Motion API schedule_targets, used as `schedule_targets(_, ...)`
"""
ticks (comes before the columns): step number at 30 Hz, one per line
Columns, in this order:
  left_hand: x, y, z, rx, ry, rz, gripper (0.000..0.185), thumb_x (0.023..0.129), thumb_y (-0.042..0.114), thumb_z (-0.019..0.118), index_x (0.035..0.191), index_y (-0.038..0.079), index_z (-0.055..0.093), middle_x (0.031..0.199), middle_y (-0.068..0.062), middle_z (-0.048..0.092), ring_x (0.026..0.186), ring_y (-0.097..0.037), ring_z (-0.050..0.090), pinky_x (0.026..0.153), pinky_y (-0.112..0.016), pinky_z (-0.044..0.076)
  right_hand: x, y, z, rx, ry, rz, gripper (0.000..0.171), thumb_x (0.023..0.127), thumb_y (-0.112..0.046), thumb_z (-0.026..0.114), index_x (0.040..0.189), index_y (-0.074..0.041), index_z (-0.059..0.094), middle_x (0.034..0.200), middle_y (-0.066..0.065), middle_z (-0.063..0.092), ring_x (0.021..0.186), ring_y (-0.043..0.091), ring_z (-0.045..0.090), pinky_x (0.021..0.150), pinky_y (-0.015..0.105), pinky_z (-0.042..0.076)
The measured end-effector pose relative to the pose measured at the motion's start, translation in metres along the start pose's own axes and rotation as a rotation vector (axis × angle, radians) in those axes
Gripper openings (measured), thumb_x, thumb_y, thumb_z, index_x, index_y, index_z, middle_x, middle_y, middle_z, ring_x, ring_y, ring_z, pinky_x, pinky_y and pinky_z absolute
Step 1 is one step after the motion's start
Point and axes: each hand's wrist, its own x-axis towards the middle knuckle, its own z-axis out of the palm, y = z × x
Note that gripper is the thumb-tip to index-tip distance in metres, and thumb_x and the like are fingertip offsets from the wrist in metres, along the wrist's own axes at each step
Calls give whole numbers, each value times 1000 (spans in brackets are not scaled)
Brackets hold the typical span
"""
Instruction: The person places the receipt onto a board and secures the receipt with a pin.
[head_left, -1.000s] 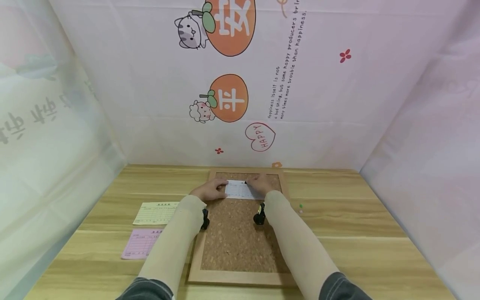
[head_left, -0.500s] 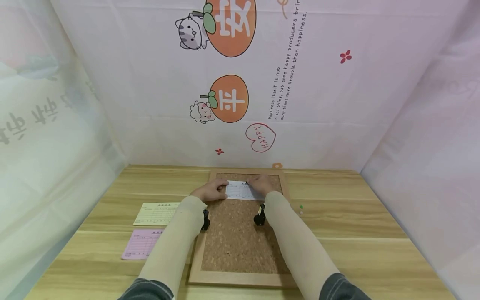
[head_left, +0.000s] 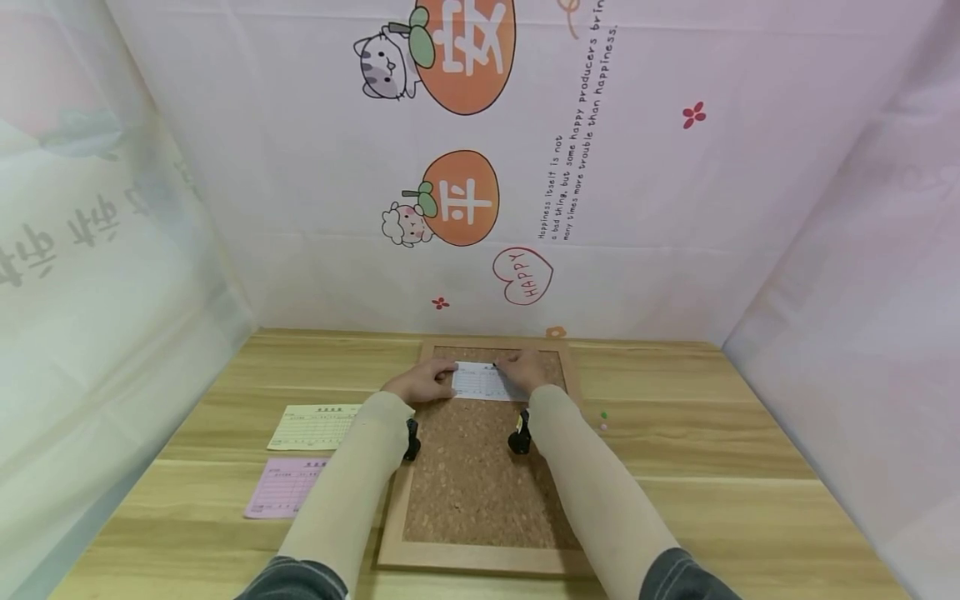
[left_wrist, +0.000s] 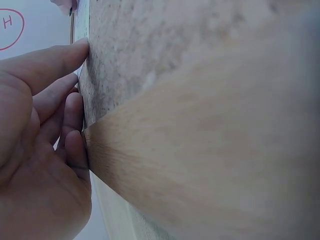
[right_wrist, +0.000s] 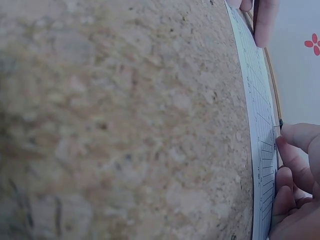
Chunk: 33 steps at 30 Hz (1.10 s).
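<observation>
A white printed form slip (head_left: 478, 382) lies across the upper part of a wood-framed corkboard (head_left: 480, 475). At its left end, my left hand (head_left: 417, 382) holds it down, thumb and a fingertip on the edge and the other fingers loosely bent at the board's frame. My right hand (head_left: 522, 368) is over the slip's right part and pinches a black-headed push pin (right_wrist: 281, 122) between thumb and index finger. The pin's thin needle points at the paper near its top edge; whether it has gone through, I cannot tell. The other right fingers rest on the slip.
Left of the board lie a yellow form slip (head_left: 311, 427) and a pink form slip (head_left: 283, 488), both partly behind the left forearm. A small green piece (head_left: 604, 415) and a small pale pink piece (head_left: 603, 427) lie right of the board. A printed curtain (head_left: 637, 275) stands behind.
Both hands, the slip and the pin stay in place on the board; only the head view has shifted very slightly.
</observation>
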Motion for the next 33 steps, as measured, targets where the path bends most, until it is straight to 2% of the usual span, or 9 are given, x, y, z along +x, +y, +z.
schedule_targets(3,1,-1,0,3,0,4,59,98,6,62,150,-7,37,151,-23,40,120,-28,43,106,-41,36,0,0,1,8,8,-1,32,98,-30,66,84,-3,77,77,2,60,69,18,47,61,33,41)
schedule_targets(9,0,0,0,-6,-2,11,60,99,6,61,151,-8,35,154,-25,35,136,-34,39,113,-48,32,-2,-1,1,12,8,17,29,98,-31,66,100,-4,79,97,5,68,80,19,52,70,36,47)
schedule_targets(12,-1,1,0,-4,-3,4,59,99,5,60,151,-8,35,155,-25,34,136,-33,38,114,-48,31,-3,-1,1,11,3,19,29,98,-31,66,103,-5,78,102,6,69,83,20,53,73,37,48)
schedule_targets(19,-2,2,1,-1,-2,0,59,99,6,60,151,-7,35,154,-25,35,139,-36,37,114,-49,31,-4,-1,3,-17,25,13,28,98,-30,67,104,-6,79,101,4,69,82,19,53,71,35,46)
schedule_targets(28,-2,3,1,5,2,0,59,99,6,61,151,-7,36,152,-25,38,133,-34,40,112,-47,33,0,1,7,-1,63,20,23,96,-29,69,98,-7,78,98,5,69,85,20,55,74,37,47)
schedule_targets(33,-2,3,1,11,5,-5,59,99,6,61,151,-7,36,154,-25,34,140,-37,36,114,-50,31,2,2,8,-12,75,13,23,96,-28,70,96,-7,78,98,5,70,86,21,57,75,39,49)
